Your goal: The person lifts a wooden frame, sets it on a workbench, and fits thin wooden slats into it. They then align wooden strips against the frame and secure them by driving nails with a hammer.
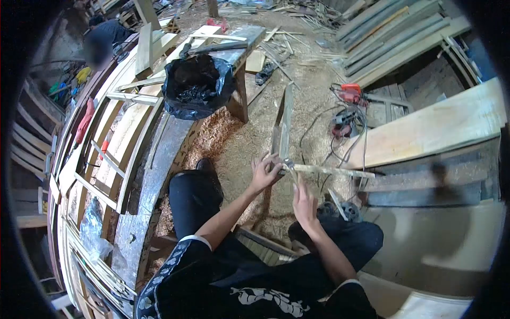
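A frame of thin wooden strips [332,170] stands in front of my knees, its long pieces reaching away from me and to the right. My left hand [265,173] closes on the frame's near corner, thumb and fingers pinched there; anything small between the fingertips is too small to make out. My right hand [305,204] is wrapped round the slim handle of a hammer [288,162]. The metal head is at the corner, right beside my left fingertips.
A long bench with boards [127,127] runs along the left. A black plastic bag [196,87] sits on its far end. Corded power tools [345,119] lie on the shaving-covered floor. A wide plank [430,122] leans at right. Another person [106,40] is at far left.
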Demonstrator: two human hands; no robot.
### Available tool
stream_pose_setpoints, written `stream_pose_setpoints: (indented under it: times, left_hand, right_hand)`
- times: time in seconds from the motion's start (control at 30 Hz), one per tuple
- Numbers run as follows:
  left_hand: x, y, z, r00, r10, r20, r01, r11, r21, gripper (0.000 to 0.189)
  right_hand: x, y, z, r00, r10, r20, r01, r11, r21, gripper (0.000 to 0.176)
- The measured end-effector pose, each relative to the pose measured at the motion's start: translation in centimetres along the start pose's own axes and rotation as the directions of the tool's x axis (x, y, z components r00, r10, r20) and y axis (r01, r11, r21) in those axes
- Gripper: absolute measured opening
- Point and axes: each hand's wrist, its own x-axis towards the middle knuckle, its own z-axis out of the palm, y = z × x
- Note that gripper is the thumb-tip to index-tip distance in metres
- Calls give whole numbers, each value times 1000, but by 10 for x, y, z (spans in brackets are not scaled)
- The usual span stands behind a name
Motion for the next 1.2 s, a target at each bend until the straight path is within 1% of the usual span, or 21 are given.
stream_pose_setpoints:
  times: [0.07,0.1,0.13,0.2,0.23,0.3,0.4,0.43,0.47,0.57,0.67,0.7,0.73,0.8,0.83,0.93,0.97,1.0,1.1,1.13,1.2]
  left_hand:
    - [-8,5,0,999,-29,-37,27,998,-54,34]
    - [-5,4,-1,1000,-20,-15,19,999,-40,34]
    - [-3,5,-2,1000,-8,10,8,1000,-25,35]
    - [-4,0,2,1000,7,7,-7,1000,-7,32]
    - [-4,-1,2,1000,15,8,-15,1000,-5,30]
    - [-1,0,4,999,7,-42,-9,999,-39,26]
    - [0,1,3,1000,4,-1,-4,999,-34,27]
    - [0,1,4,1000,-5,9,5,1000,-24,27]
    - [0,1,4,1000,0,9,0,1000,-22,27]
    - [0,-4,7,999,25,-44,-27,999,-36,26]
    - [0,-2,5,999,10,-49,-12,999,-38,27]
    - [1,-4,5,1000,3,-3,-3,1000,-12,34]
    - [-3,-5,5,1000,9,-4,-9,1000,-10,34]
    - [2,-4,5,1000,22,-13,-22,1000,-17,33]
    - [1,-4,6,1000,-14,3,15,999,-47,32]
    - [0,-1,4,1000,0,13,1,998,-61,32]
    - [0,1,3,1000,-1,8,1,998,-68,32]
    - [0,0,1,1000,6,5,-5,998,-65,32]
    - [0,-1,3,1000,-15,-6,15,999,-46,26]
    - [0,-1,3,1000,-16,2,16,999,-46,26]
    - [0,3,1,1000,-7,8,7,998,-58,26]
  right_hand:
    - [-6,-8,-10,975,-137,-174,142,990,14,48]
    - [-6,-11,-13,965,-181,-190,179,983,-27,46]
    - [-8,-8,-10,966,-174,-191,172,985,-28,46]
    - [-8,-6,-6,996,48,80,-42,996,-74,47]
    - [-5,-9,-8,996,40,74,-35,997,-72,47]
    - [-4,-14,-17,989,-86,-119,90,995,32,50]
    - [-8,-10,-13,989,-121,-83,116,991,-61,52]
    - [-5,-8,-15,971,123,207,-99,988,-122,53]
    - [-4,-11,-16,972,122,202,-98,988,-121,53]
    - [-2,-18,-19,980,-112,-164,115,993,7,50]
    - [-8,-5,-8,997,-64,-47,63,998,-10,48]
    - [-7,-10,-15,980,136,144,-130,990,-54,46]
    - [-10,-13,-16,981,134,138,-128,990,-53,46]
    - [-4,-13,-17,991,-66,-117,66,998,-8,44]
    - [-5,-18,-21,982,-73,-175,74,997,2,46]
    - [-8,-5,-9,998,-54,-35,53,998,-45,46]
    - [-9,-1,-7,997,54,60,-50,997,-66,43]
    - [-9,-6,-9,997,50,54,-46,997,-64,43]
    - [-7,-14,-14,966,-81,-245,100,993,68,40]
    - [-6,-13,-14,967,-74,-245,93,993,67,40]
    - [-5,-10,-14,990,67,123,-52,991,-121,42]
